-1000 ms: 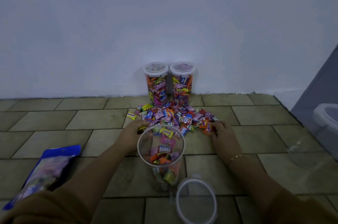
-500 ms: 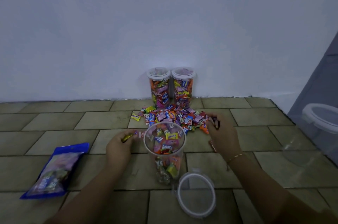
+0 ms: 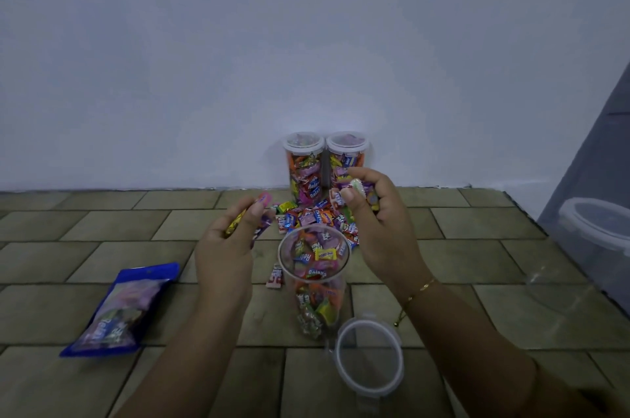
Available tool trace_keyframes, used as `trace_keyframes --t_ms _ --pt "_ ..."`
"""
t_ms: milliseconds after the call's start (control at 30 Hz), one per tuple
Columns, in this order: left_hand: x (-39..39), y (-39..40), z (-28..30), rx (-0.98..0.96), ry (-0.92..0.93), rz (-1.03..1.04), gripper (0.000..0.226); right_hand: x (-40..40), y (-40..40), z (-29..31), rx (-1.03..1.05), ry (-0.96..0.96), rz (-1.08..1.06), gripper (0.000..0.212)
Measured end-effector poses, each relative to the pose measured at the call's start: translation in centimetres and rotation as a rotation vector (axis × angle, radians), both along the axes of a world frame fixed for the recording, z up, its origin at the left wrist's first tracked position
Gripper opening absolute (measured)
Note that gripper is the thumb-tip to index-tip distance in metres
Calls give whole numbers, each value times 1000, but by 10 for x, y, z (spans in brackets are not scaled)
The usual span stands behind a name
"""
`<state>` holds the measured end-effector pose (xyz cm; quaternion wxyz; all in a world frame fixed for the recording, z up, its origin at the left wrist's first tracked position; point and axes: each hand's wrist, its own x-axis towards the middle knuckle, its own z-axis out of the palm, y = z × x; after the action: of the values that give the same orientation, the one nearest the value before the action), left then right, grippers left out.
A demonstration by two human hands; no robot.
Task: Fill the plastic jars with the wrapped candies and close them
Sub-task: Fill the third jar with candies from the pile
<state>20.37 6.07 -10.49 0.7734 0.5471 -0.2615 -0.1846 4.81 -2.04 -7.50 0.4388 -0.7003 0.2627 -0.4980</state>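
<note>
An open clear plastic jar (image 3: 314,284), partly filled with wrapped candies, stands on the tiled floor in front of me. Its clear lid (image 3: 370,358) lies on the floor just to the near right. My left hand (image 3: 227,248) is raised left of the jar's mouth and grips several candies. My right hand (image 3: 376,223) is raised right of the mouth and also grips several candies. A pile of loose candies (image 3: 312,217) lies behind the jar. Two filled, lidded jars (image 3: 327,167) stand against the wall.
A blue candy bag (image 3: 124,310) lies on the floor at the left. One stray candy (image 3: 275,276) lies left of the open jar. A large clear container with a lid (image 3: 600,233) sits at the right edge. White wall behind.
Both hands left the candy pile on the floor, closed on candies and rose to either side of the open jar's mouth.
</note>
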Motion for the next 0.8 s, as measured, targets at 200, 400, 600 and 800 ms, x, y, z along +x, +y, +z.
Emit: trace_keyframes --t_ms 200,400,600,800 --pt "-28 1 10 28 -61 -171 16 4 10 -5 7 8 23 20" --pt "-34 1 5 97 -92 -156 14 2 13 -5 26 22 22 21" --pt "-38 -1 3 121 -131 -169 15 4 14 -9 49 13 22 19" --pt "-41 -4 2 119 -105 -235 31 5 15 -10 71 -9 15 18"
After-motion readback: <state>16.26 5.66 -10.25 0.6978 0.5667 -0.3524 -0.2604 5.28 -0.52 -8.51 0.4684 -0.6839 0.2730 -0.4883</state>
